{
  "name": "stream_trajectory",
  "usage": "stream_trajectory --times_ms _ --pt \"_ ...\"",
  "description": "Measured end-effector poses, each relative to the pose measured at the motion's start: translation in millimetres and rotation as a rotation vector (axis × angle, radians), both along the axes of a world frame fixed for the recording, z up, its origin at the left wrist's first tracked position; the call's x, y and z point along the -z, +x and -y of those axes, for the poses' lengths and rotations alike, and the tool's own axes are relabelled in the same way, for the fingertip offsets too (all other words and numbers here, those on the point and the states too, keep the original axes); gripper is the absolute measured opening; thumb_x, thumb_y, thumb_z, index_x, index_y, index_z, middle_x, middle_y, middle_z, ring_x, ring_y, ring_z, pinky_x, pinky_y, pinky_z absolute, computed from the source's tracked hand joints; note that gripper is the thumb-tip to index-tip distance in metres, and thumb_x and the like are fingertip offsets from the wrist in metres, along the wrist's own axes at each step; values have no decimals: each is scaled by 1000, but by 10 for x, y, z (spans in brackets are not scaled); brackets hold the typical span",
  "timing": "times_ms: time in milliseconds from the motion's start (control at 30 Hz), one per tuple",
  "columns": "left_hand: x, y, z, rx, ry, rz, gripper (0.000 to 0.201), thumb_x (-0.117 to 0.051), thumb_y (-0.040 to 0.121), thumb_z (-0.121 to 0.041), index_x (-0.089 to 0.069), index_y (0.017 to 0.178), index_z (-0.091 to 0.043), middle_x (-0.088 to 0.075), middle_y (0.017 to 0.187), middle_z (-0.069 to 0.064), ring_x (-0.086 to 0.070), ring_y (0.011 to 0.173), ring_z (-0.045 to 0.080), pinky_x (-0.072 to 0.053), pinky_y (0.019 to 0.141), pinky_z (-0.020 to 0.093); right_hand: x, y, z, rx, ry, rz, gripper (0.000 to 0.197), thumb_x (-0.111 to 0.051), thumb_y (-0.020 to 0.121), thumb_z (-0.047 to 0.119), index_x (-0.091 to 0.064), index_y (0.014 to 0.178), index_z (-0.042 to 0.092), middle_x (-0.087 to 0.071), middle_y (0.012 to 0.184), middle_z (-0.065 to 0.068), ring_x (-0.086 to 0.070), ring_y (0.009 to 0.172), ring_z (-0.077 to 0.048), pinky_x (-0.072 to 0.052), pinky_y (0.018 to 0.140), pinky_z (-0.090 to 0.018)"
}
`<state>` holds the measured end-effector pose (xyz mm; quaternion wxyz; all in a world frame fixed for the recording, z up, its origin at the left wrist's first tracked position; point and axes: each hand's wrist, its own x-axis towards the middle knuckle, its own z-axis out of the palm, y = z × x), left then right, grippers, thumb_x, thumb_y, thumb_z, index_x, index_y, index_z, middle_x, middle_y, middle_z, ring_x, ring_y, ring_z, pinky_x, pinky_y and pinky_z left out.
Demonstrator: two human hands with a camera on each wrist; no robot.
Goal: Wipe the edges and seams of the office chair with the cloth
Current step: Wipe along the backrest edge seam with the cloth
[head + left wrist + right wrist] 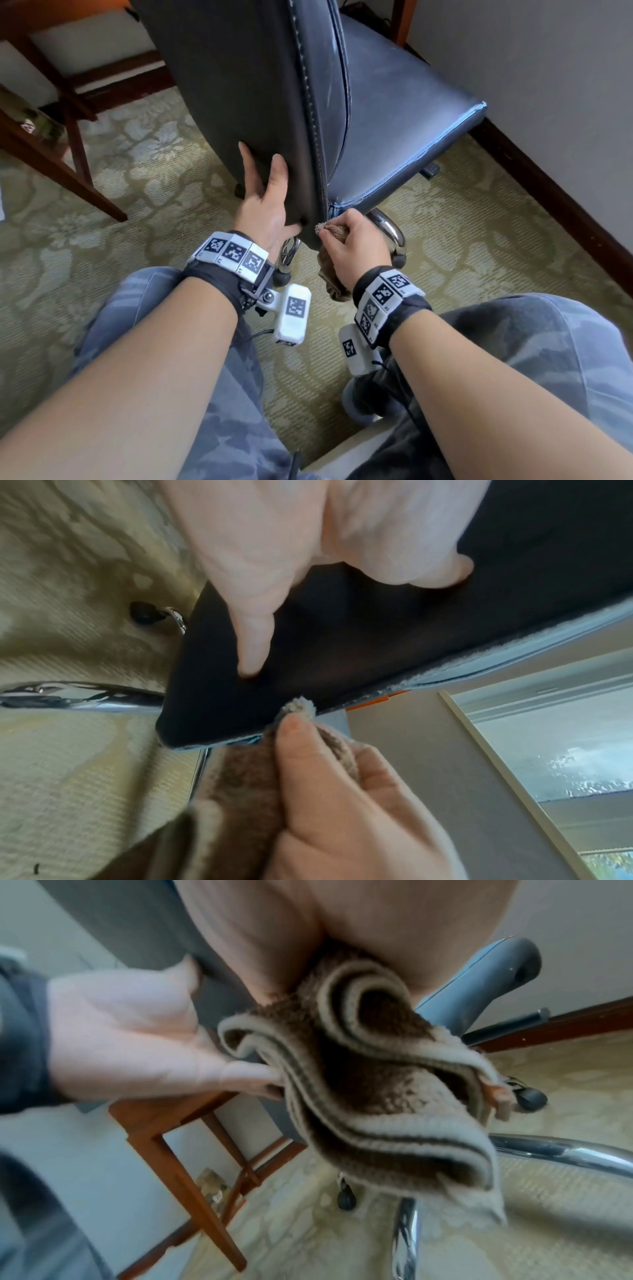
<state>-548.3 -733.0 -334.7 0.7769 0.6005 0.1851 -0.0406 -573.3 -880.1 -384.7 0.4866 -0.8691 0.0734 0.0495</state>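
Right, at centre frame the left hand (pixel 265 202) lies flat, bracing the chair back (pixel 239 85); the right hand (pixel 356 246) pinches the cloth (pixel 334 231); I'd keep its tip pressed into the seam (pixel 310 113).

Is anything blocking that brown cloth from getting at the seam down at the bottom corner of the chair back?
Nothing visible does. The right hand pinches the brown cloth, and its tip sits right at the stitched edge of the chair backrest. The left hand rests flat on the rear panel, beside the seam rather than across it.
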Motion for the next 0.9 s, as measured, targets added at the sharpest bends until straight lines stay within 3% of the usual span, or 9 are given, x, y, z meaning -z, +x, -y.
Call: stream_trajectory --times_ms 67,133,267,400,467,533,600,733,900 --pt "42 32 -13 37 -60 -50 101 -73 66 -84 -15 149 -73 -39 162 -12 -54 138 30 -55 92 69 120 12 -63 7 -14 -21 15 -64 92 45 -53 93 34 -68 88 5 -69 77 -20 -61 70 -42" --pt "96 72 -34 50 -100 -100 115 -77 52 -89 -16 147 -74 -41 162 -11 -56 137 32 -52 92 74 195 15 -97 5 -39 -32 15 -62 92 45 -51 95 35 -68 92 3 -69 79 -23 -61 70 -44" --pt "150 128 -33 58 -160 -149 130 -80 46 -88 -12 154 -66 -42 163 -8 -55 138 36 -46 94 79 258 37 -36 -16 -145 -23 18 -63 97 38 -58 109 24 -67 100 2 -66 86 -20 -55 77 -34" --pt "171 167 -55 50 -205 -190 138 -83 42 -86 -17 159 -56 -45 161 -8 -56 137 36 -43 94 81 328 57 37 -82 -202 -102 16 -63 98 38 -58 103 25 -66 90 6 -64 73 -16 -46 61 -24" --pt "163 161 -63 45 -211 -193 138 -84 42 -85 -17 159 -57 -45 162 -8 -56 136 36 -43 94 81 425 50 120 -96 -215 -192 20 -65 96 41 -56 96 23 -63 84 8 -60 75 -16 -42 67 -26" --pt "155 151 -59 38 -205 -193 139 -84 40 -84 -17 159 -57 -45 161 -8 -56 136 36 -43 94 81 524 45 193 -23 -112 -277 27 -68 94 43 -54 84 22 -61 76 9 -58 74 -15 -42 69 -27" --pt "155 147 -51 28 -197 -194 140 -83 39 -85 -18 160 -56 -48 159 -8 -58 134 35 -45 92 80 564 60 186 61 75 -339 30 -72 90 43 -58 77 20 -68 73 5 -66 73 -19 -51 68 -31" --pt "163 150 -42 16 -175 -200 143 -83 35 -88 -21 160 -54 -52 156 -9 -61 131 31 -49 88 77 497 129 60 141 285 -355 22 -75 86 38 -70 81 17 -76 75 5 -73 73 -17 -61 81 -42" --pt "165 155 -59 4 -170 -202 141 -84 38 -87 -25 160 -50 -53 156 -6 -62 130 33 -49 88 78 295 161 15 149 426 -345 28 -75 81 39 -72 78 12 -78 78 -5 -76 80 -31 -61 83 -52"
